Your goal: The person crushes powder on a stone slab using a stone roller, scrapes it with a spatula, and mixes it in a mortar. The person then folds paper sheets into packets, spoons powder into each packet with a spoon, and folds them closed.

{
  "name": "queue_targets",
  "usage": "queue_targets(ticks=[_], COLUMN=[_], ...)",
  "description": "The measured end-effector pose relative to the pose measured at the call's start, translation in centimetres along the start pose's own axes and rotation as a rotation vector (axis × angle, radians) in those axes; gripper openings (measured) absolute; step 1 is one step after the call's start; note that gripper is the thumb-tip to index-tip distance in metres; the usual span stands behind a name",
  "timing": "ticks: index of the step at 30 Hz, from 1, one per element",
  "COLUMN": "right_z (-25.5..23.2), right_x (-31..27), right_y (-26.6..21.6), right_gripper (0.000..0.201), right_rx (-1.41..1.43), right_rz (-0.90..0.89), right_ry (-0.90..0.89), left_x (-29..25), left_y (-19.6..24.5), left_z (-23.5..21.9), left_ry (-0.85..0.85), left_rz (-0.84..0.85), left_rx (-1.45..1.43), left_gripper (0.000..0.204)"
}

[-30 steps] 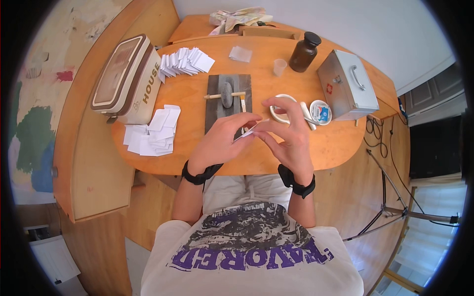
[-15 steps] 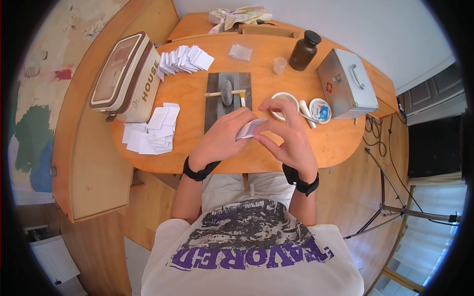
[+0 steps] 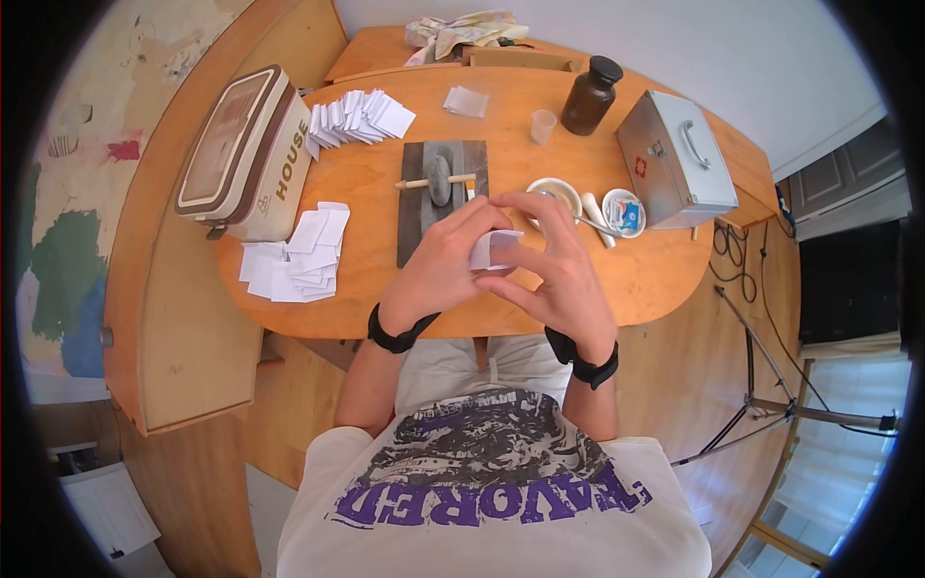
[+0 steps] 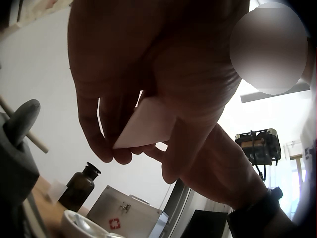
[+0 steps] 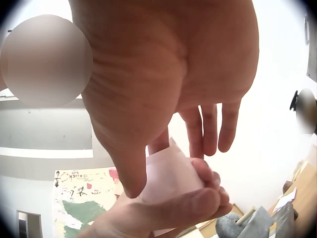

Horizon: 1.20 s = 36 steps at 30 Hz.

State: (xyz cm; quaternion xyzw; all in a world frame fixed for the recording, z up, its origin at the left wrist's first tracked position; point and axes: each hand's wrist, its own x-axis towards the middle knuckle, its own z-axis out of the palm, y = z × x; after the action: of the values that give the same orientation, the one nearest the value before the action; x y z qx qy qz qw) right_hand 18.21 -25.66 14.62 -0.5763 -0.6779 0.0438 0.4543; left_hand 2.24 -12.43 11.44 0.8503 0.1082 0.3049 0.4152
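A small folded white paper packet (image 3: pixel 485 249) is raised above the table's near side, between the two hands. My left hand (image 3: pixel 434 265) grips it from the left, thumb on one face and fingers on the other, as the right wrist view shows. From the right, my right hand (image 3: pixel 575 284) has its index finger at the packet's upper edge and its thumb low along the side. In the left wrist view the paper (image 4: pixel 148 121) spreads out under the left palm. Past the hands, a grey stone wheel (image 3: pixel 440 181) with a wooden axle sits on a dark slab.
White paper packets form a loose pile (image 3: pixel 308 250) at left and a row (image 3: pixel 356 120) behind. A beige box (image 3: pixel 289 173) stands far left. On the right are a white mortar (image 3: pixel 574 196), a pestle (image 3: pixel 599 223), a brown bottle (image 3: pixel 590 96), a plastic cup (image 3: pixel 542 127) and a metal case (image 3: pixel 708 183).
The packet has turned from nearly edge-on to showing its broad face and stands more upright. The right index finger and thumb have spread apart around it; the left hand keeps its grip.
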Motion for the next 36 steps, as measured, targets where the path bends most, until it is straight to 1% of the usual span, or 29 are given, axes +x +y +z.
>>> queue_targets(ticks=[1, 3, 4, 6, 7, 9, 10, 12, 16, 18, 19, 21, 22, 24, 25, 27, 28, 30, 31, 33, 34, 36], right_z=[0.3, 1.0, 1.1, 1.5, 1.3, 0.7, 0.6, 0.3, 0.1, -1.0, -1.4, -2.4, -2.8, -3.3, -3.4, -3.5, -3.5, -3.6, -3.8, -4.1, -4.2, -4.2], right_x=[0.0, 0.1, -0.1, -0.3, -0.3, -0.4, -0.6, -0.9, -1.0, -0.9, -1.2, -2.3, -2.8, -3.9, -4.7, -6.1, -6.7, -7.6, -7.8, -7.9, -8.3, -9.1], right_y=[-0.2, -0.7, -0.5, 0.3, 0.4, 0.6, 0.7, 0.9, 0.9, 0.8, 1.4, 3.7, 4.8, 7.0, 8.0, 9.9, 10.5, 11.7, 11.9, 12.4, 13.0, 14.1], right_gripper=[0.030, 0.028, 0.028, 0.026, 0.026, 0.025, 0.025, 0.024, 0.025, 0.025, 0.025, 0.026, 0.026, 0.024, 0.024, 0.029, 0.029, 0.030, 0.030, 0.030, 0.030, 0.025], right_rx=[0.000, 0.002, 0.001, 0.004, 0.001, -0.093, -0.097, -0.040, -0.046, -0.024, -0.031, -0.144, -0.152, -0.404, -0.410, -0.609, -0.611, -0.627, -0.630, -0.483, -0.485, -0.335], right_rz=[0.001, 0.021, 0.024, -0.021, -0.016, -0.007, -0.002, 0.002, 0.000, 0.103, 0.107, 0.270, 0.273, 0.419, 0.418, 0.511, 0.511, 0.725, 0.726, 0.958, 0.960, 0.960], right_ry=[0.002, 0.120, 0.123, 0.167, 0.173, 0.194, 0.198, 0.153, 0.158, 0.237, 0.241, 0.419, 0.420, 0.490, 0.492, 0.466, 0.466, 0.373, 0.373, 0.253, 0.253, 0.244], left_x=[0.1, 0.4, 0.5, 0.6, 0.6, 0.4, 0.2, 0.0, 0.2, 0.4, 0.6, 1.1, 1.4, 2.4, 2.9, 3.6, 3.8, 4.2, 4.2, 4.3, 4.3, 4.2], left_y=[-0.1, -0.3, -0.1, 0.2, 0.5, 1.1, 0.7, -0.3, -1.2, -1.6, -1.9, -2.6, -2.8, -3.3, -3.7, -4.8, -5.2, -6.0, -6.4, -7.2, -7.5, -7.9], left_z=[0.4, 1.2, 1.5, 1.8, 1.5, 0.3, 0.0, -0.5, -0.5, -0.2, -0.1, 0.1, 0.2, 0.2, 0.5, 1.1, 1.3, 1.8, 2.1, 2.6, 2.7, 2.8], left_ry=[-0.002, 0.082, 0.079, 0.127, 0.120, 0.037, 0.030, 0.011, -0.017, 0.005, 0.000, 0.098, 0.095, 0.106, 0.105, 0.097, 0.097, 0.065, 0.064, 0.048, 0.047, 0.022], left_rz=[0.000, 0.063, 0.064, 0.052, 0.055, -0.036, -0.033, 0.001, -0.023, -0.060, -0.056, -0.076, -0.072, -0.111, -0.106, -0.077, -0.076, -0.089, -0.088, -0.095, -0.096, -0.118], left_rx=[0.000, 0.005, 0.004, 0.038, 0.037, -0.053, -0.057, 0.029, 0.055, 0.019, 0.014, 0.001, -0.006, -0.076, -0.080, -0.126, -0.129, -0.160, -0.162, -0.203, -0.205, -0.190], left_gripper=[0.043, 0.044, 0.044, 0.050, 0.050, 0.058, 0.058, 0.065, 0.063, 0.063, 0.063, 0.060, 0.060, 0.059, 0.059, 0.060, 0.060, 0.062, 0.062, 0.062, 0.062, 0.062])
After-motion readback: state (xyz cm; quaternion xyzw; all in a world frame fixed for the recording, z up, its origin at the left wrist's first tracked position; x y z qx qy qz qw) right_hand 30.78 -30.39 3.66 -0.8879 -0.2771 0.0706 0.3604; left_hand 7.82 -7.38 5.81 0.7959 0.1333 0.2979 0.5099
